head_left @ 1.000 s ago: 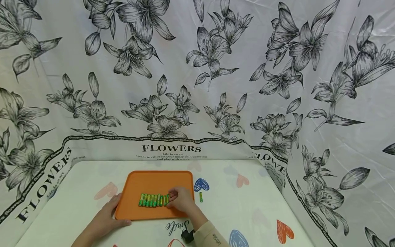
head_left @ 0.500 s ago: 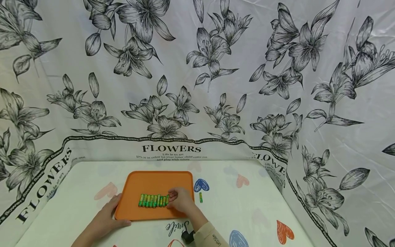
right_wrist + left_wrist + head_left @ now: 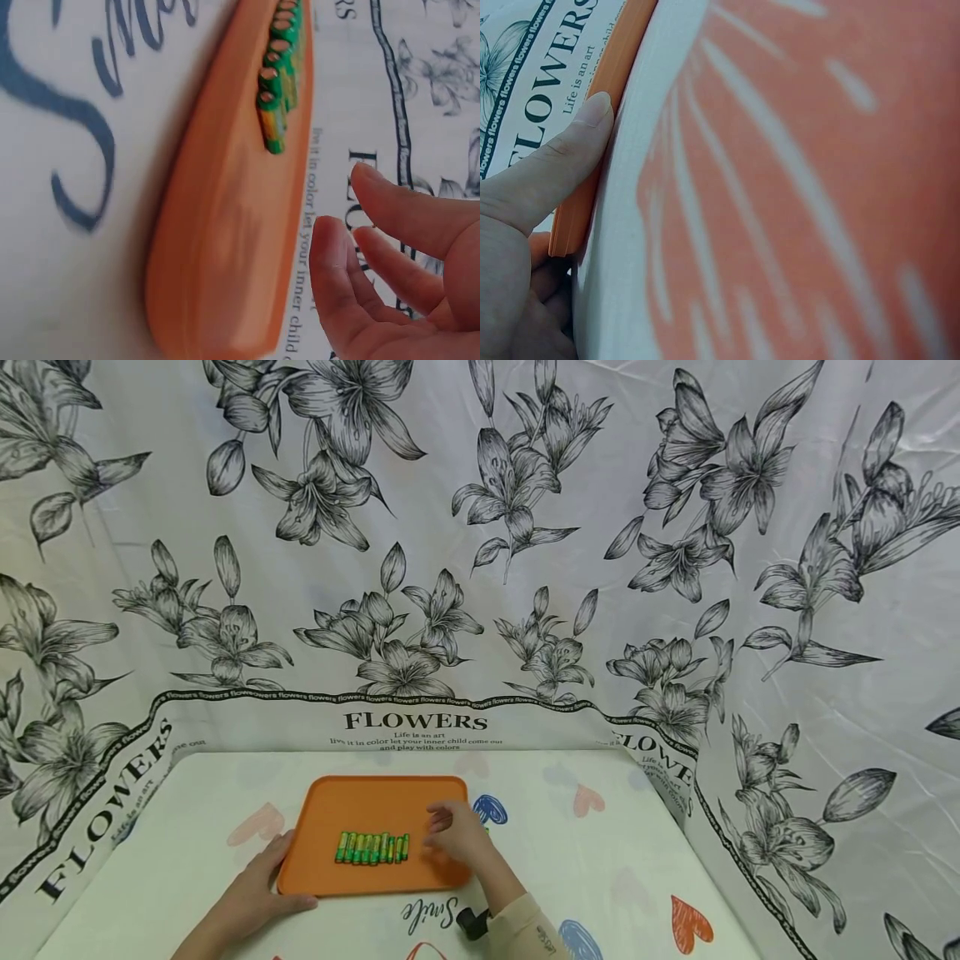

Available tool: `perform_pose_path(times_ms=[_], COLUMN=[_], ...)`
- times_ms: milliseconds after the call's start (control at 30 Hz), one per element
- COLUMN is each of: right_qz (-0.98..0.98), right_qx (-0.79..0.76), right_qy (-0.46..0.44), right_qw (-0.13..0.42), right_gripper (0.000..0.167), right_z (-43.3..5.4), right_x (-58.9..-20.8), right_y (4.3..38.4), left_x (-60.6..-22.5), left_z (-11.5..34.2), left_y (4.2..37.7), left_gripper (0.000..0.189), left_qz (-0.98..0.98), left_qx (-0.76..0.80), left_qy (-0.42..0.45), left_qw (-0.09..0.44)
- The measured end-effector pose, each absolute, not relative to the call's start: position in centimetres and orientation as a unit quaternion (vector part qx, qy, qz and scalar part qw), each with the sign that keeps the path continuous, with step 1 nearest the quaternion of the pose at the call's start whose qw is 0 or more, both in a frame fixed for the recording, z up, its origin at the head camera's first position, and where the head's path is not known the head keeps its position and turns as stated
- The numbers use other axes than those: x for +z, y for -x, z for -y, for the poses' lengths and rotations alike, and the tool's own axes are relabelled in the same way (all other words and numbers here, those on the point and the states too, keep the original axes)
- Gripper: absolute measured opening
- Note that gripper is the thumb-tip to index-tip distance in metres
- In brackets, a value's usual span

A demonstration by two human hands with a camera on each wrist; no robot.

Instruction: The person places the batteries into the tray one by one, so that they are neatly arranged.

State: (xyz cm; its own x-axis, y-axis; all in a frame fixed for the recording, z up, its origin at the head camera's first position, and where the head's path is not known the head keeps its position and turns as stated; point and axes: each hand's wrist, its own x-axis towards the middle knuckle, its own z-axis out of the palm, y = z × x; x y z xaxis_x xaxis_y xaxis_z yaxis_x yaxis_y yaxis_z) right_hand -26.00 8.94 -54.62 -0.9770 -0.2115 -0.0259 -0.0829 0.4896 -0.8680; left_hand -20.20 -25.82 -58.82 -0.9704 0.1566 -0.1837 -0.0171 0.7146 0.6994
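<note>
An orange tray [image 3: 367,800] lies on the table, bearing a row of several green and yellow batteries [image 3: 365,848] set side by side. My left hand [image 3: 255,887] grips the tray's near left corner; in the left wrist view the thumb [image 3: 585,135] presses along the orange rim [image 3: 619,71] and the other fingers curl at its other side. Over the tray's right part, apart from the row, my right hand [image 3: 459,837] has loosely bent fingers. Nothing shows between that thumb and fingers [image 3: 330,251] in the right wrist view. A loose battery right of the tray is mostly hidden behind this hand.
The table wears a white cloth [image 3: 600,860] printed with hearts and lettering. A flower-printed curtain [image 3: 540,527] hangs behind and on both sides. A small black object [image 3: 472,924] sits at the right sleeve's cuff [image 3: 517,927].
My right hand has let go at the right end of the battery row and moved right, uncovering the end battery and covering most of the loose one. My left hand stays put.
</note>
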Motion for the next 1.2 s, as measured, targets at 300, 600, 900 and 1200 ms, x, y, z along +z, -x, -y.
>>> perform_pose_path(times_ms=[300, 600, 900, 1200], right_qz=[-0.857, -0.869, -0.876, -0.887], right_qx=[-0.504, -0.488, -0.474, -0.445], right_qy=[0.092, 0.071, 0.056, 0.081], right_qw=[0.051, 0.048, 0.072, 0.097], right_gripper=[0.051, 0.053, 0.060, 0.069], right_z=[-12.2, -15.8, -17.9, -18.6], right_x=[-53.3, -53.7, -54.6, -55.3], right_y=[26.5, 26.5, 26.6, 26.5], left_x=[-59.0, -59.2, -58.9, -59.0], left_z=[25.8, 26.0, 25.9, 25.9], left_y=[20.2, 20.3, 20.1, 20.2], left_gripper=[0.128, 0.126, 0.125, 0.124], left_qz=[-0.919, -0.923, -0.920, -0.921], left_qx=[0.375, 0.366, 0.372, 0.369], left_qy=[-0.040, -0.043, -0.043, -0.045], left_qw=[0.113, 0.108, 0.115, 0.115])
